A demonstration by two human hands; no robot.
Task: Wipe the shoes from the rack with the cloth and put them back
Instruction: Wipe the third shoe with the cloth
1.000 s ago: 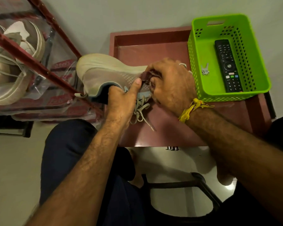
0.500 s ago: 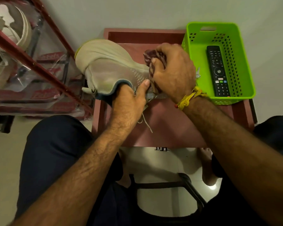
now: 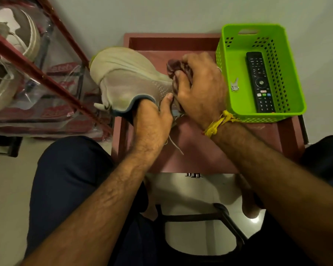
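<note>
Left hand (image 3: 152, 120) is plunged into the collar of the pale shoe (image 3: 127, 79), fingers hidden inside, thumb pressed flat along the mesh side — that grip is clamped on the shoe, holding it off the table (image 3: 200, 158) over its left edge, heel end jutting past that edge toward the rack (image 3: 52, 81). The forearm runs up from the lower left, wrist straight. Right hand (image 3: 202, 89) comes in from the lower right, knuckles up, wrist bent slightly, a yellow thread (image 3: 217, 122) tied round it. Its grip is closed around the bunched maroon cloth (image 3: 176, 73), fingers curled over the wad, pressing it against the shoe's upper near the laces. A loose lace (image 3: 174, 144) dangles down onto the table. Over on the table's far right corner sits the green basket (image 3: 288, 77), with a remote (image 3: 260, 81) and a small key (image 3: 235, 85) inside. Another pale shoe (image 3: 12, 60) sits on the rack at the left.
</note>
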